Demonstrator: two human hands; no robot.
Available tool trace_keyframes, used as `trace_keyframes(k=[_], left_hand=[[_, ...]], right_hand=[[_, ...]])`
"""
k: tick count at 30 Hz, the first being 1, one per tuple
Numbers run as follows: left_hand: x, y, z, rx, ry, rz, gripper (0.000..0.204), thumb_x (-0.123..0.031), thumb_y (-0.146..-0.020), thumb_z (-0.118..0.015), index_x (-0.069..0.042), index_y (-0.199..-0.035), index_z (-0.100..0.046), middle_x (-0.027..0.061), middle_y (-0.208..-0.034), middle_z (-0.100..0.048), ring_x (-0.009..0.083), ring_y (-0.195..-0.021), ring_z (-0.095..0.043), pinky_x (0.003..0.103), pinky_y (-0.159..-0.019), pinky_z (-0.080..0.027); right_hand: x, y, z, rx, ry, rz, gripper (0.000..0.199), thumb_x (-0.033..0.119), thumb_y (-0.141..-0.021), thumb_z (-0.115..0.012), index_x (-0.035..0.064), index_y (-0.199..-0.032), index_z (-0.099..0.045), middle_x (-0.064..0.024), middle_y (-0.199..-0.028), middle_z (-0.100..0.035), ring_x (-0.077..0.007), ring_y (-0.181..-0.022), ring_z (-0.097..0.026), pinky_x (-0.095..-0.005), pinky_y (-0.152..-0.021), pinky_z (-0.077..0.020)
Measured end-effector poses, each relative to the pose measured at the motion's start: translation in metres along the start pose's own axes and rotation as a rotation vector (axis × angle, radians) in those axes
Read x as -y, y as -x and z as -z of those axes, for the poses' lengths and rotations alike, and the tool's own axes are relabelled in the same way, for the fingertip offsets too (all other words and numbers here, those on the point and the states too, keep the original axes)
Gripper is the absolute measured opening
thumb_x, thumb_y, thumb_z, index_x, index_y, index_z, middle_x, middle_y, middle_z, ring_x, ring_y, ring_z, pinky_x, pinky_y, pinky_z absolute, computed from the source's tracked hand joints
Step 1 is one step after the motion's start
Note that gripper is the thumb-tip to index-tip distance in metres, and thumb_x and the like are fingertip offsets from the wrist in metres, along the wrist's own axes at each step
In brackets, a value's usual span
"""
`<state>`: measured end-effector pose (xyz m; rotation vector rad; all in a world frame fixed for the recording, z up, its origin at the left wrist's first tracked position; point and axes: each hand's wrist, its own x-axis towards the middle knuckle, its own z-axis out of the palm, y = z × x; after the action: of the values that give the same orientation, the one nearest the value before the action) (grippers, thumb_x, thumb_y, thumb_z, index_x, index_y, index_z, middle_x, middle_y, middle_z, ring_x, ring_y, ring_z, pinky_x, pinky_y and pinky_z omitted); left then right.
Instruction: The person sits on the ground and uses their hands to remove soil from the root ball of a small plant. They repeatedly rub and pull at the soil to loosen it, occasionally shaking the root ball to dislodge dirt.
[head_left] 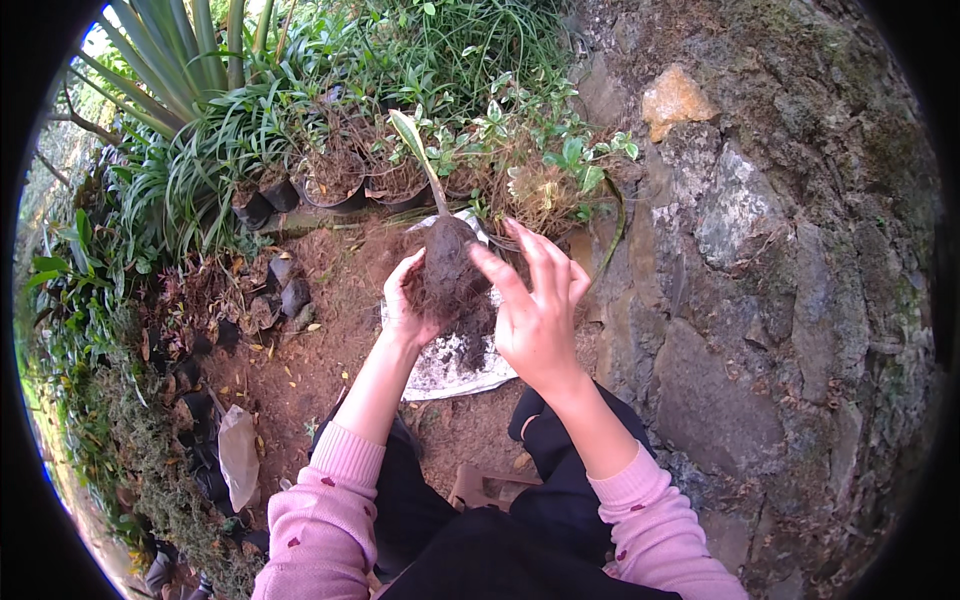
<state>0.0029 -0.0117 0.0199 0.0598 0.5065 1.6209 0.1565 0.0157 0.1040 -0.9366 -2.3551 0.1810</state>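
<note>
So we've got the left hand [405, 300] wrapped around a dark root ball [448, 262] with its seedling leaf [412, 135] sticking up, held over the white sack [455, 370] on the dirt. Right hand [535, 310] is open, fingers spread, touching the ball's side, right by the stone wall [740, 250].

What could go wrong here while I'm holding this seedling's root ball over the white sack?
The root ball looks crumbly; only the left hand grips it, so soil may break off past the white sack. The right hand has its fingers spread against it; pressing could tear roots. The single long leaf sits near the potted plants and could snag or bend.
</note>
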Motion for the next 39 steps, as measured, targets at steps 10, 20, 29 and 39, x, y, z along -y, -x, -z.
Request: trace_keyframes(k=[10, 20, 29, 39], left_hand=[[0.002, -0.004, 0.01, 0.063, 0.016, 0.003, 0.044, -0.035, -0.087, -0.045, -0.005, -0.116, -0.058, 0.011, -0.111, -0.063, 0.0252, -0.102, -0.061, 0.042, -0.092, -0.047], [0.004, -0.003, 0.006, 0.095, 0.039, -0.018, 0.051, -0.038, -0.086, -0.044, -0.004, -0.121, -0.054, 0.0128, -0.116, -0.061, 0.0273, -0.102, -0.06, 0.044, -0.092, -0.047], [0.0, -0.001, 0.009, 0.085, 0.027, -0.007, 0.049, -0.037, -0.087, -0.043, -0.003, -0.121, -0.054, 0.0148, -0.116, -0.06, 0.0282, -0.104, -0.059, 0.044, -0.094, -0.046], [0.002, -0.005, 0.017, 0.044, 0.021, -0.005, 0.048, -0.036, -0.086, -0.045, -0.003, -0.118, -0.056, 0.014, -0.115, -0.061, 0.0271, -0.104, -0.059, 0.043, -0.093, -0.046]], right_hand=[[0.0, 0.0, -0.002, -0.072, -0.141, -0.104, 0.039, -0.004, -0.069, -0.055, 0.0181, -0.098, -0.07, -0.0133, -0.127, -0.052, -0.0286, -0.116, -0.047, -0.04, -0.098, -0.0299], [-0.001, -0.002, 0.003, -0.007, -0.138, 0.088, 0.047, -0.002, -0.068, -0.057, 0.0229, -0.107, -0.068, -0.0125, -0.13, -0.049, -0.0291, -0.119, -0.045, -0.0412, -0.095, -0.0318], [0.006, 0.007, -0.001, -0.091, -0.049, 0.175, 0.049, 0.001, -0.069, -0.056, 0.0312, -0.104, -0.07, -0.0117, -0.137, -0.044, -0.0306, -0.123, -0.04, -0.0441, -0.096, -0.0266], [0.009, 0.009, -0.006, -0.046, 0.003, 0.212, 0.045, 0.003, -0.067, -0.057, 0.031, -0.099, -0.072, -0.0076, -0.14, -0.044, -0.0292, -0.125, -0.037, -0.0437, -0.095, -0.0251]])
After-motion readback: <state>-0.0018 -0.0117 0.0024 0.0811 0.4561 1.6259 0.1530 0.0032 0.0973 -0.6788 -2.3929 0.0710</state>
